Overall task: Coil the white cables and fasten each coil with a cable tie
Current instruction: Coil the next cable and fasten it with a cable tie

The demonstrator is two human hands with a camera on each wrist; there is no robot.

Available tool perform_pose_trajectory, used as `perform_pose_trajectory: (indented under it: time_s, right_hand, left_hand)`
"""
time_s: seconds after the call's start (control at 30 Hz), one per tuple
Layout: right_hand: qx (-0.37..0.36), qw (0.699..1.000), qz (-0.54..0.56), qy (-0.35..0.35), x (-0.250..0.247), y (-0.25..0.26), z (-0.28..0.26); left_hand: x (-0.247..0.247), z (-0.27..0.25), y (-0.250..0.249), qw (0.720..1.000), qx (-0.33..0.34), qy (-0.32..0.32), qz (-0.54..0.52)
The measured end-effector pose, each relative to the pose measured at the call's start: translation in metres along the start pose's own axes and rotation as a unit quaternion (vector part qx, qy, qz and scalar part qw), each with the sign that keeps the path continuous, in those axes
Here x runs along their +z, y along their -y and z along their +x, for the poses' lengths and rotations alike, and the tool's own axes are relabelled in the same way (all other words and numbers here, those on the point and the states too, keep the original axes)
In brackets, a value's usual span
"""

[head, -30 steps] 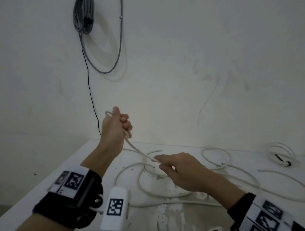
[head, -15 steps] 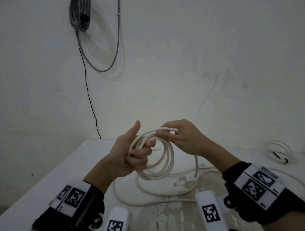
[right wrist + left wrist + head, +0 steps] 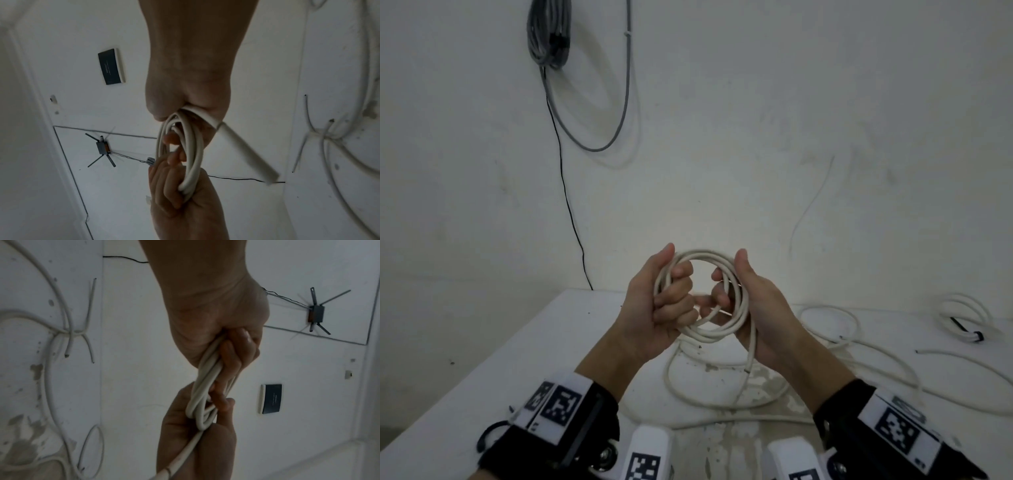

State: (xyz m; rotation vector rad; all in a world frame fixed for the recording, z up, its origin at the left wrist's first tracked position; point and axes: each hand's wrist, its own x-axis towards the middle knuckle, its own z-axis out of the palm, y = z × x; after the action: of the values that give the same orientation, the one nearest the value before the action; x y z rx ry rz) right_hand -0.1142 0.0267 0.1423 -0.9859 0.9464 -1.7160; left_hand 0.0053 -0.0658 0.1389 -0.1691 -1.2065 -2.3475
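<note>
A white cable coil [image 3: 703, 333] of several loops is held up above the white table [image 3: 544, 346], near the wall. My left hand [image 3: 674, 299] grips its left side with the fingers curled through the loops. My right hand [image 3: 722, 298] grips the right side, thumb up. The cable's free end [image 3: 750, 353] hangs down past the right palm. The left wrist view shows the coil [image 3: 205, 369] bunched in my left hand [image 3: 232, 353]. The right wrist view shows the coil [image 3: 191, 154] running from my right hand [image 3: 185, 97] to the left hand [image 3: 180, 203]. No cable tie is on this coil.
Loose white cables [image 3: 671, 377] lie in loops on the table below my hands and to the right [image 3: 828, 310]. A coil bound with a black tie [image 3: 974, 335] sits far right. A grey cable bundle [image 3: 548, 37] and a black wire [image 3: 566, 205] hang on the wall.
A second ago the cable was stretched between my raised left hand and lower right hand. It is now gathered into loops, and my right hand has moved up to grip the coil opposite the left.
</note>
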Motion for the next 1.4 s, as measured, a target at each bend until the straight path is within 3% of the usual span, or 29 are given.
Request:
perform_pose_trajectory:
  time_s: [0.2,0.37,0.47,0.57,0.77,1.0,1.17,1.4]
  right_hand:
    - [-0.015,0.991,-0.125,-0.049,0.000,0.006,0.006]
    - [-0.025,0.961,-0.270,-0.057,0.003,0.020,0.006]
    - [-0.031,0.948,-0.308,-0.068,0.003,0.022,0.008]
    - [-0.002,0.964,-0.262,-0.036,-0.003,0.021,0.009]
    - [0.045,0.988,-0.149,0.019,-0.016,0.016,0.008]
    - [0.042,0.963,-0.264,-0.016,-0.010,0.019,0.014]
    - [-0.001,0.973,-0.225,-0.042,-0.006,0.014,0.020]
    - [-0.038,0.995,-0.086,-0.015,-0.018,-0.006,0.016]
  left_hand:
    - [0.000,-0.004,-0.004,0.998,-0.015,-0.006,0.059]
    - [0.019,-0.003,-0.006,0.980,-0.028,-0.100,0.173]
    - [0.021,-0.001,0.002,0.980,-0.043,-0.133,0.145]
    - [0.016,-0.001,0.009,0.986,-0.043,-0.137,0.083]
    - [0.011,-0.007,0.015,0.992,-0.042,-0.102,0.068]
    - [0.014,-0.002,0.011,0.988,-0.079,-0.112,0.065]
    - [0.017,0.008,0.013,0.981,0.005,-0.192,0.021]
    - [0.008,0.009,0.009,0.966,0.096,-0.220,-0.097]
